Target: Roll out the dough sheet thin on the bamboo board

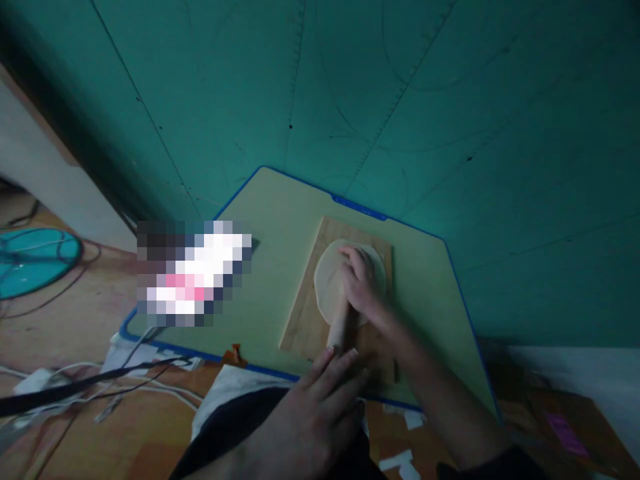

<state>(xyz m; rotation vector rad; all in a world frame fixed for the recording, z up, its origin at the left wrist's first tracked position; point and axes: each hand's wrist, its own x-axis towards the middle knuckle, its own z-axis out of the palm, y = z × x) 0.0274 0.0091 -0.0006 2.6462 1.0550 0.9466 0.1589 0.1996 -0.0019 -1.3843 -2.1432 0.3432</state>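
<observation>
Pale dough [327,283] right of centre lies under the rolling pin [339,327], which slants up from the left hand [320,403], fingers bent, hold unclear, to the right hand [359,280], curled round its dough-side end.

Can't identify pixelated object [200,273], 9 o'clock. Can't see either end of rolling pin [339,325]: hidden under right hand [360,280] at 4, left hand [320,400] at 6. Can't read blurred pink patch [566,433], 4 o'clock. Can't trace teal disc [37,263] past 9 o'clock edge.
</observation>
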